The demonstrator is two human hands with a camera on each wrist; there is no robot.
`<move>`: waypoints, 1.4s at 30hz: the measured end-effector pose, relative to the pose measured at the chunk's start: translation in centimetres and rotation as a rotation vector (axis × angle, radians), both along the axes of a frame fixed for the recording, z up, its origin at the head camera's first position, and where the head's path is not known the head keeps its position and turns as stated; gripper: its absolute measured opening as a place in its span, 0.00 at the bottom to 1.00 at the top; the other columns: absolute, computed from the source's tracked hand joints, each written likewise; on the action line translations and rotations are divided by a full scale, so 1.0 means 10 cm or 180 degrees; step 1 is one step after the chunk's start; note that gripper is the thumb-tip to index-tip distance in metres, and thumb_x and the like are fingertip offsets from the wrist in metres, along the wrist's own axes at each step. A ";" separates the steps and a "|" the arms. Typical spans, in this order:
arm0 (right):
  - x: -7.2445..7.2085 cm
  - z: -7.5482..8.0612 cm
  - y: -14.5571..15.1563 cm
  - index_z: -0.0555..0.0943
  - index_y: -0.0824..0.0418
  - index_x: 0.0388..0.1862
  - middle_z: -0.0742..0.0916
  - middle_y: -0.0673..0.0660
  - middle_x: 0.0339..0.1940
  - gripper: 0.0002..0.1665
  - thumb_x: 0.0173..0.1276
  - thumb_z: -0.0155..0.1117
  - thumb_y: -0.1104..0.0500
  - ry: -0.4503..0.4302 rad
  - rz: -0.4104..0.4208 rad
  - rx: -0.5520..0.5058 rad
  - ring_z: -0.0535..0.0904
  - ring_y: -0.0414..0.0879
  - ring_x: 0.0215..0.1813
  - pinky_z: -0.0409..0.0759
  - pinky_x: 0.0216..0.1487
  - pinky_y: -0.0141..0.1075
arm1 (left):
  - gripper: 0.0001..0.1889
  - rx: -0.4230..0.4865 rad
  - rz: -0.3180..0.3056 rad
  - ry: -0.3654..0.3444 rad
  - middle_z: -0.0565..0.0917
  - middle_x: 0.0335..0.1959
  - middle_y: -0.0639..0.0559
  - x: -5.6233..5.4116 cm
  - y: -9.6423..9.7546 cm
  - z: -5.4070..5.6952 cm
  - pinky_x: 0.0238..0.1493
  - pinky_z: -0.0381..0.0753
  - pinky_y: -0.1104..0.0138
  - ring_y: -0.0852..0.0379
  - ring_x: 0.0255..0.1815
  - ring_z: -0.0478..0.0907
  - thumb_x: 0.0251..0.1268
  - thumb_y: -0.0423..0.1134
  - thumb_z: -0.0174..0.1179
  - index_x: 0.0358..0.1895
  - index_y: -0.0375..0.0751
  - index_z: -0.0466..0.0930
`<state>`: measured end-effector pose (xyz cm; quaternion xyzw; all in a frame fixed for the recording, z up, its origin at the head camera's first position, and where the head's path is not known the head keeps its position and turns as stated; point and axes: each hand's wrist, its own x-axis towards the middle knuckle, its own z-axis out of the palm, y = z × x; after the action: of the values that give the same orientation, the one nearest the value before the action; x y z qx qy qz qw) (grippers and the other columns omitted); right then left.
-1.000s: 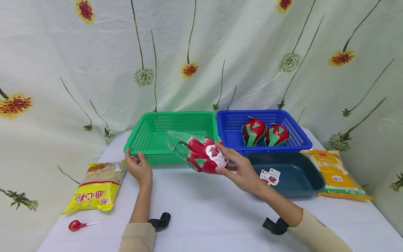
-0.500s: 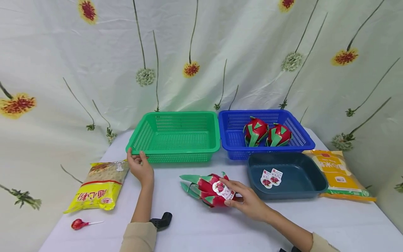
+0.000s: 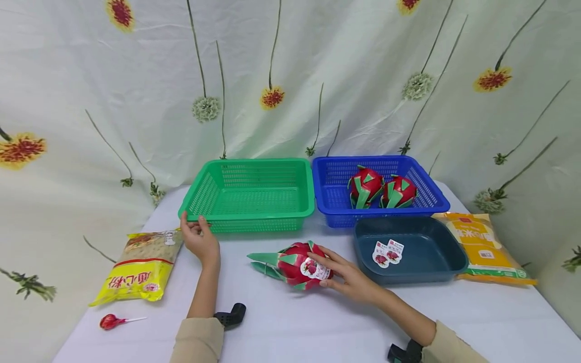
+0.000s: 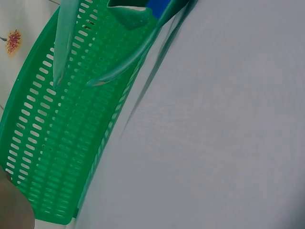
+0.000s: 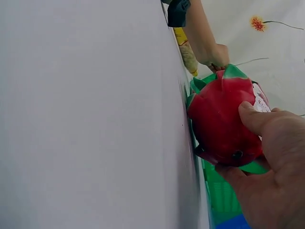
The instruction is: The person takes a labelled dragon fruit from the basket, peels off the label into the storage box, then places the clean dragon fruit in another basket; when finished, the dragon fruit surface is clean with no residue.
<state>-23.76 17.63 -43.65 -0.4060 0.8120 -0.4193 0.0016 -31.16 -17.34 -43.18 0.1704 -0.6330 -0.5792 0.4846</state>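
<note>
A dragon fruit [image 3: 297,262] with a white label lies sideways, low over the table in front of the baskets, its long green leaf tips pointing left. My right hand [image 3: 347,277] holds its blunt end from the right, the thumb near the label; in the right wrist view the fingers wrap the red fruit [image 5: 224,124]. At the front left corner of the green basket [image 3: 254,218], my left hand [image 3: 201,244] grips the rim with bent fingers. Only a bit of that hand [image 4: 14,205] shows in the left wrist view, beside the basket's slotted wall [image 4: 71,119].
A blue basket [image 3: 386,214] with two dragon fruits stands at the back right. In front of it, a dark teal tray [image 3: 431,252] holds two fruit labels [image 3: 388,253]. A yellow food bag [image 3: 140,267] and a lollipop [image 3: 109,321] lie left; an orange bag [image 3: 481,247] lies far right.
My right hand has brought the dragon fruit down from in front of the green basket towards the table, then slightly back up and left. My left hand stays at the basket corner.
</note>
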 end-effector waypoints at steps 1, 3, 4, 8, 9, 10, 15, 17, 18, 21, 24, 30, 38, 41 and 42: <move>-0.01 -0.01 0.00 0.62 0.47 0.70 0.61 0.57 0.71 0.36 0.64 0.61 0.51 0.0002 0.0014 -0.0002 0.57 0.57 0.69 0.70 0.56 0.52 | 0.24 0.0009 0.0017 0.0005 0.64 0.31 0.60 0.00 0.00 0.00 0.33 0.69 0.77 0.69 0.29 0.68 0.69 0.40 0.50 0.66 0.38 0.62; -0.02 -0.01 0.00 0.61 0.46 0.71 0.60 0.55 0.72 0.37 0.64 0.61 0.51 -0.0022 0.0009 0.0011 0.56 0.56 0.70 0.69 0.57 0.52 | 0.23 0.0046 0.0095 0.0019 0.65 0.30 0.61 0.00 0.00 0.00 0.32 0.69 0.76 0.69 0.28 0.68 0.68 0.41 0.52 0.64 0.41 0.65; -0.02 -0.01 0.00 0.61 0.45 0.71 0.60 0.55 0.72 0.37 0.64 0.61 0.51 -0.0029 0.0004 0.0020 0.56 0.55 0.70 0.70 0.57 0.51 | 0.22 0.0070 0.0158 0.0037 0.66 0.29 0.60 0.00 0.00 0.00 0.31 0.68 0.75 0.68 0.27 0.68 0.67 0.41 0.54 0.63 0.41 0.66; -0.03 -0.02 0.00 0.60 0.45 0.71 0.60 0.54 0.72 0.38 0.63 0.62 0.51 -0.0032 0.0013 -0.0038 0.57 0.55 0.70 0.72 0.56 0.47 | 0.16 0.0192 0.0439 0.0120 0.67 0.25 0.60 -0.01 0.02 0.04 0.28 0.63 0.74 0.67 0.23 0.64 0.66 0.41 0.55 0.55 0.43 0.70; -0.03 -0.03 0.00 0.59 0.46 0.72 0.60 0.55 0.72 0.39 0.63 0.62 0.53 -0.0077 0.0037 -0.0113 0.57 0.55 0.70 0.72 0.56 0.46 | 0.15 0.0198 0.0471 0.0173 0.66 0.24 0.60 -0.01 0.03 0.07 0.27 0.61 0.73 0.66 0.23 0.63 0.66 0.40 0.55 0.53 0.41 0.71; -0.04 -0.04 0.00 0.57 0.47 0.72 0.60 0.56 0.72 0.41 0.62 0.63 0.54 -0.0132 0.0046 -0.0193 0.57 0.55 0.70 0.72 0.55 0.44 | 0.13 0.0191 0.0448 0.0232 0.66 0.23 0.60 -0.01 0.05 0.11 0.27 0.60 0.73 0.66 0.22 0.62 0.67 0.40 0.54 0.51 0.39 0.71; -0.05 -0.10 0.01 0.49 0.54 0.74 0.62 0.63 0.70 0.52 0.57 0.68 0.61 -0.0503 -0.0018 -0.0615 0.64 0.56 0.66 0.71 0.55 0.40 | 0.10 -0.0322 -0.0404 0.0698 0.71 0.22 0.57 0.09 0.29 0.44 0.22 0.65 0.76 0.66 0.18 0.66 0.67 0.32 0.53 0.45 0.28 0.72; -0.06 -0.11 0.02 0.49 0.57 0.74 0.63 0.65 0.69 0.51 0.57 0.68 0.62 -0.0558 -0.0103 -0.0645 0.66 0.57 0.64 0.71 0.55 0.40 | 0.10 -0.0699 -0.1070 0.0801 0.75 0.24 0.54 0.15 0.42 0.55 0.23 0.69 0.76 0.65 0.19 0.70 0.65 0.30 0.54 0.46 0.27 0.72; -0.06 -0.11 0.02 0.51 0.59 0.74 0.65 0.65 0.68 0.50 0.58 0.67 0.61 -0.0552 -0.0150 -0.0627 0.67 0.57 0.64 0.71 0.55 0.40 | 0.11 -0.0915 -0.1430 0.0791 0.76 0.26 0.52 0.18 0.48 0.58 0.26 0.72 0.75 0.64 0.23 0.73 0.64 0.30 0.55 0.47 0.27 0.72; -0.07 -0.11 0.03 0.57 0.62 0.71 0.67 0.64 0.67 0.44 0.59 0.66 0.60 -0.0544 -0.0220 -0.0587 0.67 0.56 0.64 0.72 0.55 0.38 | 0.19 -0.1595 -0.2535 0.0501 0.78 0.35 0.47 0.26 0.64 0.61 0.40 0.77 0.64 0.58 0.36 0.76 0.61 0.34 0.60 0.54 0.33 0.71; -0.09 -0.11 0.03 0.60 0.63 0.70 0.68 0.63 0.67 0.40 0.60 0.65 0.60 -0.0575 -0.0206 -0.0633 0.67 0.56 0.64 0.72 0.54 0.38 | 0.37 -0.2262 -0.3353 -0.0184 0.75 0.51 0.49 0.33 0.78 0.53 0.52 0.72 0.52 0.54 0.53 0.71 0.52 0.47 0.68 0.66 0.45 0.63; -0.11 -0.12 0.04 0.61 0.60 0.70 0.68 0.60 0.67 0.39 0.61 0.65 0.60 -0.0599 -0.0123 -0.0673 0.66 0.54 0.65 0.72 0.56 0.38 | 0.58 -0.3268 -0.3858 -0.1359 0.61 0.66 0.54 0.41 0.95 0.27 0.52 0.73 0.54 0.54 0.63 0.62 0.31 0.65 0.72 0.72 0.68 0.46; -0.05 0.01 0.03 0.63 0.62 0.69 0.71 0.61 0.64 0.40 0.59 0.67 0.60 -0.0072 -0.0307 -0.0355 0.72 0.50 0.58 0.75 0.53 0.42 | 0.57 -0.3682 -0.3544 -0.1510 0.67 0.62 0.58 0.47 0.97 0.17 0.46 0.77 0.61 0.58 0.59 0.67 0.29 0.69 0.70 0.70 0.73 0.48; -0.04 0.04 0.02 0.64 0.63 0.68 0.69 0.62 0.64 0.40 0.58 0.68 0.60 -0.0075 -0.0332 -0.0392 0.72 0.50 0.56 0.76 0.50 0.42 | 0.54 -0.3726 -0.3360 -0.1423 0.68 0.60 0.59 0.49 0.97 0.12 0.43 0.78 0.63 0.59 0.56 0.69 0.31 0.71 0.67 0.70 0.73 0.50; -0.03 0.05 0.02 0.64 0.63 0.68 0.69 0.62 0.63 0.39 0.58 0.68 0.60 -0.0075 -0.0374 -0.0419 0.72 0.50 0.55 0.77 0.49 0.42 | 0.53 -0.3743 -0.3294 -0.1356 0.69 0.60 0.59 0.50 0.96 0.11 0.43 0.78 0.63 0.59 0.55 0.70 0.32 0.72 0.66 0.70 0.72 0.50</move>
<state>-24.10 17.79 -43.16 -0.3520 0.8050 -0.4759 -0.0402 -26.19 -7.73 -42.13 -0.3198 -0.9111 -0.2577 0.0347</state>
